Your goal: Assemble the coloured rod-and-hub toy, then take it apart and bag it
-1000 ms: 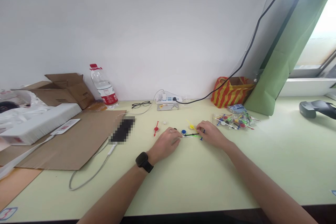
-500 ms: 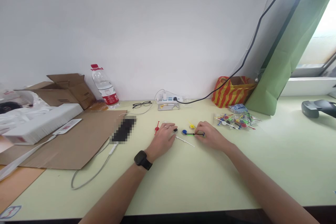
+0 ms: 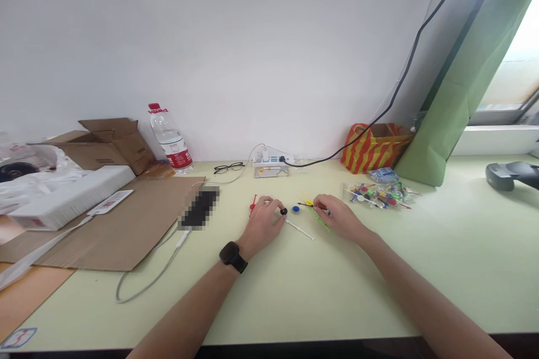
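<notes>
— Black arrow-tipped rod (image 3: pixel 306 205) has shifted: half a second ago it lay level over the green rod (image 3: pixel 323 224), and now it points to the far left, with the green rod showing on the near side.

— And from the left, what lies around it?

— Cardboard sheet (image 3: pixel 155 219) on the surface (image 3: pixel 269 297), then a plastic bottle (image 3: pixel 174 140) at the far side, eyeglasses (image 3: pixel 228 168), and a red arrow-shaped piece (image 3: pixel 252 206), partly hidden by the left hand (image 3: pixel 264 222).

— Are that hand's fingers clamped on anything?

— They are curled and touching the black disc (image 3: pixel 284 211). I can't tell whether they grip it. A white rod (image 3: pixel 300 230) lies slantwise just near of it, and the blue disc (image 3: pixel 296 209) sits to its right.

— Next?

— Yellow piece (image 3: pixel 309 202), just far of the black rod.

— Then the right hand (image 3: pixel 336 217)?

— Its fingers are pinched together on the black rod, with a blue piece (image 3: pixel 329 213) showing partly beside them. Farther right lies a clear bag of coloured parts (image 3: pixel 381 195), well apart from the hand.
</notes>
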Tool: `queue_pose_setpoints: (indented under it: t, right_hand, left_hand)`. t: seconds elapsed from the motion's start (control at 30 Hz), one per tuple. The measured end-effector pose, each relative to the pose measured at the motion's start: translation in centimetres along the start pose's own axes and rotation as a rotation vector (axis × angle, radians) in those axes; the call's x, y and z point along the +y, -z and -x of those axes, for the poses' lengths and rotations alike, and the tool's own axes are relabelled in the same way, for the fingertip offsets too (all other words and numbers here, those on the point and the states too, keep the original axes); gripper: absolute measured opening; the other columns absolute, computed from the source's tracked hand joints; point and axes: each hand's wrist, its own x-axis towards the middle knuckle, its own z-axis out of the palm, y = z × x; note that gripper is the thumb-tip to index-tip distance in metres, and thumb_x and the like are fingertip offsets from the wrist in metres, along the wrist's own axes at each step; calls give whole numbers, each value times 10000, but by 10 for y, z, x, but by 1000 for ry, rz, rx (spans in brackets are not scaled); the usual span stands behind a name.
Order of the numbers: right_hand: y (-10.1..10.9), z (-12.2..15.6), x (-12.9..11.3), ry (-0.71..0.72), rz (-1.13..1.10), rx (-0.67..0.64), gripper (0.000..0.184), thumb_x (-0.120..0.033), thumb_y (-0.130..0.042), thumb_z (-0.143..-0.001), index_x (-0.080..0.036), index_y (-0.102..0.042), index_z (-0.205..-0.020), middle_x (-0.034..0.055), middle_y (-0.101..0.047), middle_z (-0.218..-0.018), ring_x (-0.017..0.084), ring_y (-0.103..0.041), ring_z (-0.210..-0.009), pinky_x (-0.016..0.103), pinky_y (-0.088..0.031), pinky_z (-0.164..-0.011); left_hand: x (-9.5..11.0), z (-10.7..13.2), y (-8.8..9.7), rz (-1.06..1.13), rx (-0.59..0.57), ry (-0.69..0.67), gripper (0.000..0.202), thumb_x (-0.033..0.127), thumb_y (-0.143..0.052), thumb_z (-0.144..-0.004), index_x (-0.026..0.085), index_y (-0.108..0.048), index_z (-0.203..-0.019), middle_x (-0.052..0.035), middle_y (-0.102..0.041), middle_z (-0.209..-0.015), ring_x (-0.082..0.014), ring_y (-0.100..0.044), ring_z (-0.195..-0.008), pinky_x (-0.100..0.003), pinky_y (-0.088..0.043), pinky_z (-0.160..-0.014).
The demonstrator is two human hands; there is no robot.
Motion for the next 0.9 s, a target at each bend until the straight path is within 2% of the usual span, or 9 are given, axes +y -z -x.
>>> queue_pose_setpoints:
  t: [0.1, 0.17, 0.27, 0.33, 0.4, 0.57, 0.67, 0.77, 0.9]
  right_hand:
    - [-1, -1, -9, -52, -194, -30, 118, -287, -453, -1011, -233, -519, -930, -11, -574, -773, 164, -510, -694, 288, -407, -654]
    - [-4, 0, -17, -54, -309, -108, 136, -315, -477, -1004, -224, -541, -925, -12, -575, -777, 154, -501, -693, 274, -401, -641]
    - [-10, 4, -27, -36, -385, -296, 120, -296, -550, -956, -211, -598, -885, -4, -608, -793, 148, -521, -706, 260, -397, -635]
    - [-13, 6, -30, -36, -344, -354, 104, -254, -560, -929, -211, -608, -847, -11, -606, -765, 142, -514, -683, 253, -380, -619]
    - [-14, 7, -29, -46, -240, -334, 109, -229, -551, -915, -215, -596, -817, -23, -582, -721, 137, -491, -651, 250, -355, -603]
    - [-10, 5, -15, -98, 74, -179, 105, -228, -533, -911, -227, -595, -827, -22, -596, -679, 155, -505, -658, 268, -328, -630]
    - [-9, 3, -11, -123, 138, -121, 107, -237, -530, -916, -225, -613, -849, -2, -639, -717, 170, -538, -690, 282, -333, -643]
    - [-10, 2, -12, -113, 4, -85, 143, -288, -512, -953, -225, -626, -894, 4, -647, -746, 167, -538, -665, 287, -361, -632]
    - [-14, 0, -21, -100, -352, -18, 268, -423, -456, -1010, -220, -631, -1025, 17, -621, -798, 161, -526, -657, 284, -421, -601]
  left_hand:
    - [4, -3, -1, 159, 84, 72, 81, 213, -671, -875, 229, -618, -934, -33, -683, -969, -228, -644, -971, -395, -534, -873]
    - [5, -5, -2, 281, 159, 129, 110, 221, -688, -854, 222, -616, -937, -15, -675, -906, -193, -654, -852, -353, -552, -809]
    - [3, -7, -3, 425, 223, 215, 185, 247, -705, -840, 215, -660, -1016, -22, -676, -897, -174, -658, -790, -315, -565, -744]
    - [2, -8, -5, 498, 213, 255, 202, 272, -717, -834, 210, -693, -1025, -37, -695, -920, -176, -670, -796, -307, -569, -735]
    - [1, -7, -6, 564, 188, 282, 199, 289, -730, -825, 203, -713, -1003, -47, -713, -939, -177, -681, -803, -305, -573, -744]
    - [4, -7, -7, 612, 159, 301, 231, 302, -753, -805, 197, -732, -1010, -52, -732, -957, -173, -691, -811, -305, -581, -771]
    - [6, -6, -8, 603, 142, 306, 240, 308, -758, -803, 193, -740, -1013, -57, -741, -952, -178, -697, -815, -312, -592, -779]
    - [5, -6, -9, 619, 125, 313, 262, 317, -763, -802, 187, -742, -1029, -66, -748, -948, -186, -705, -821, -330, -604, -793]
    - [3, -4, -12, 671, 80, 315, 316, 288, -783, -784, 170, -732, -1073, -84, -755, -966, -206, -723, -854, -373, -618, -835]
